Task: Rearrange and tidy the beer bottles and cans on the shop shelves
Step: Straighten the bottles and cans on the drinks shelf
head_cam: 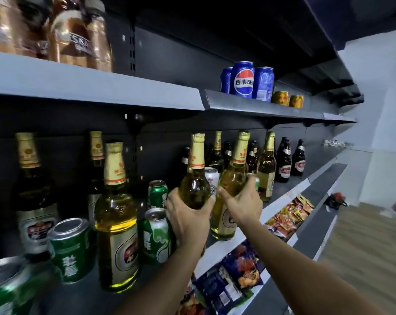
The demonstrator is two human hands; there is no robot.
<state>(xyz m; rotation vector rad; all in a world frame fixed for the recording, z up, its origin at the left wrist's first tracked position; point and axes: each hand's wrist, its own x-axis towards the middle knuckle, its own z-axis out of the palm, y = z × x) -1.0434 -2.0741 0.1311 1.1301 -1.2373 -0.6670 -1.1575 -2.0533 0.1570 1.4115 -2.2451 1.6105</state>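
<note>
Gripping: head view, each hand holds one clear, gold-foiled beer bottle at the front of the middle shelf (281, 196).
Left hand: the left hand (188, 214) wraps round the body of the left bottle (194, 178), fingers curled at its front; its base is hidden behind the hand.
Right hand: the right hand (242, 201) clasps the right bottle (232, 189) at its shoulder, thumb towards the left bottle.
Bottle axes: the left bottle is upright; the right one tilts slightly, neck leaning right, its base near the shelf's front edge.
Key relation: the two bottles are just beside each other, the right one further along the shelf, towards a third clear bottle (266, 169) and the dark bottles (283, 164).
Neighbours: green cans (157, 235) sit just left of the left hand; a white can (211, 176) shows between the held bottles.
Judgement: a matching row probably needs both moved along the shelf.
</note>
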